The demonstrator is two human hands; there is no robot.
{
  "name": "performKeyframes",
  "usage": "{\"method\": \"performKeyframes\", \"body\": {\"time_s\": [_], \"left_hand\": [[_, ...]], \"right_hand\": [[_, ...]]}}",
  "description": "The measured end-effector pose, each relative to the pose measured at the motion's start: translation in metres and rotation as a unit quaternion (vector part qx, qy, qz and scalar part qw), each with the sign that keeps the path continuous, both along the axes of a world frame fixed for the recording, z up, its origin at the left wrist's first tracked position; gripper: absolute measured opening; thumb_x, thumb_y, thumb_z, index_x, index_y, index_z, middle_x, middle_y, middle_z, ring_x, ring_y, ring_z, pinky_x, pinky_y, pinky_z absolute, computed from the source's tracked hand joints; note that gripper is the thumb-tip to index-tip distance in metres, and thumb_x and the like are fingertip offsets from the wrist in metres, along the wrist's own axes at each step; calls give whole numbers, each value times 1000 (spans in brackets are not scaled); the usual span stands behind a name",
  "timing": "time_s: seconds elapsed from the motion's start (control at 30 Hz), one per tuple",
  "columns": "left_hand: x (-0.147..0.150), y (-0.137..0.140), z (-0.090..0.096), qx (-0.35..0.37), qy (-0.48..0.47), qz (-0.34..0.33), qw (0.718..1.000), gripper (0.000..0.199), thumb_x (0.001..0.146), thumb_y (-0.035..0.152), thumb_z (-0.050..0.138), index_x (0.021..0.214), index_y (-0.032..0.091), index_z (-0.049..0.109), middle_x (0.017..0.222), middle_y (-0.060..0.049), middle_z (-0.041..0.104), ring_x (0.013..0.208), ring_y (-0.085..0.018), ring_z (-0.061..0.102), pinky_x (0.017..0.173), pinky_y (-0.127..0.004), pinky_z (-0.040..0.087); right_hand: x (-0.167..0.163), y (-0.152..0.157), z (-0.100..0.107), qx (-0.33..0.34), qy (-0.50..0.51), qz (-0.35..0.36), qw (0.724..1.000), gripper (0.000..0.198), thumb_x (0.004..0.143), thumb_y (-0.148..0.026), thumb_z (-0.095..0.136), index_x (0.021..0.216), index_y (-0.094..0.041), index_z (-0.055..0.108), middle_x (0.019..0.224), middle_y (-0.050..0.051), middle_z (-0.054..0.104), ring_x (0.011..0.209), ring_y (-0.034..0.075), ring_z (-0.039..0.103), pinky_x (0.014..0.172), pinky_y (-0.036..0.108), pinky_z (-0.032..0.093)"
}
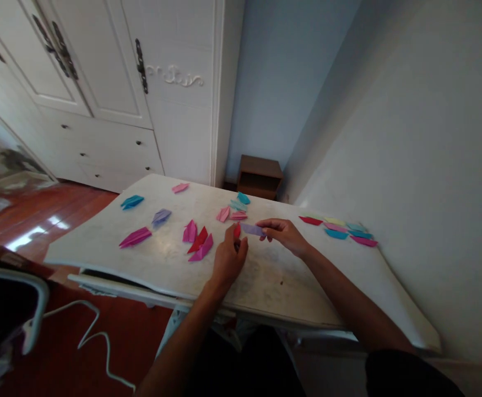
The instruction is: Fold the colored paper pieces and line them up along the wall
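Observation:
My right hand [281, 234] pinches one end of a small folded strip of lilac paper [252, 229] above the white table. My left hand [229, 258] is at the strip's other side, with thumb and forefinger apart. Just by its fingertips shows a bit of red folded paper [237, 230]; whether the fingers touch it I cannot tell. Left of this hand lie a red folded paper [198, 240] and magenta folded papers [202, 248], partly overlapping. Beyond the hands, pink folded papers [223, 214] and a teal folded paper [243, 198] sit close together.
On the white table [162, 270], several boat-shaped folded papers [336, 234] lie at the right. A blue one [132, 202], a lilac one [161, 216] and a magenta one [135, 237] lie at the left. A white wardrobe [183, 121] and brown nightstand [259, 171] stand behind.

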State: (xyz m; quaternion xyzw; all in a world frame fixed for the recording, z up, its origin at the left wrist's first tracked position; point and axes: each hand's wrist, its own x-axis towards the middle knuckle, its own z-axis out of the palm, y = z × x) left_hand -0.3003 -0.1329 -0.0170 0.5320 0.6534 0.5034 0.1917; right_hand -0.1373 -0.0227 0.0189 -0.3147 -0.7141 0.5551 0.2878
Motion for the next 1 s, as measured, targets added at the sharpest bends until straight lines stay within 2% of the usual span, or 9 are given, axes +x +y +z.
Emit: {"method": "performKeyframes", "body": {"time_s": [0.1,0.27,0.37,0.57,0.77,0.9,1.0], "left_hand": [[0,0,0,9,-24,-18,1000,43,89,39,52,124,14,51,67,2,62,57,-13,58,55,-22,39],[0,0,-2,32,-44,-87,995,27,87,36,52,101,15,63,67,1,61,53,-10,53,53,-21,38],[1,-1,-2,41,-58,-86,994,27,85,37,56,97,15,64,67,1,61,51,-9,50,50,-20,37],[0,-1,-3,25,-51,-74,996,29,83,42,59,70,16,59,54,4,50,49,-9,44,47,-20,32],[1,-6,1,-9,-27,-69,997,31,83,43,57,67,16,59,54,4,49,52,-10,44,49,-20,32],[1,-9,1,-36,12,-83,996,31,84,43,55,73,15,64,57,2,53,54,-11,48,51,-21,33],[1,-9,2,-38,7,-96,995,31,85,42,52,76,15,65,59,1,58,55,-13,51,52,-22,36]], "right_hand": [[15,-9,-5,-8,1,-1,1000,35,75,-36,73,104,-16,71,78,5,74,67,16,67,58,26,47],[25,-16,-15,-6,10,-17,1000,35,74,-36,75,104,-18,71,86,6,75,74,18,69,63,28,50],[26,-18,-21,-19,30,-12,999,35,71,-36,78,100,-18,71,89,5,75,76,17,70,70,30,53],[28,-23,-26,-38,42,-7,998,40,69,-36,80,103,-18,70,90,5,74,78,18,70,75,33,55],[28,-26,-29,-34,39,-45,998,39,66,-38,81,98,-18,71,86,4,74,76,18,70,72,31,54],[28,-25,-32,-37,40,-69,996,40,64,-39,81,96,-18,70,83,4,73,72,17,68,68,29,52],[32,-22,-32,-40,42,-91,994,39,65,-38,80,96,-17,70,77,3,72,68,15,65,63,27,49]]}}
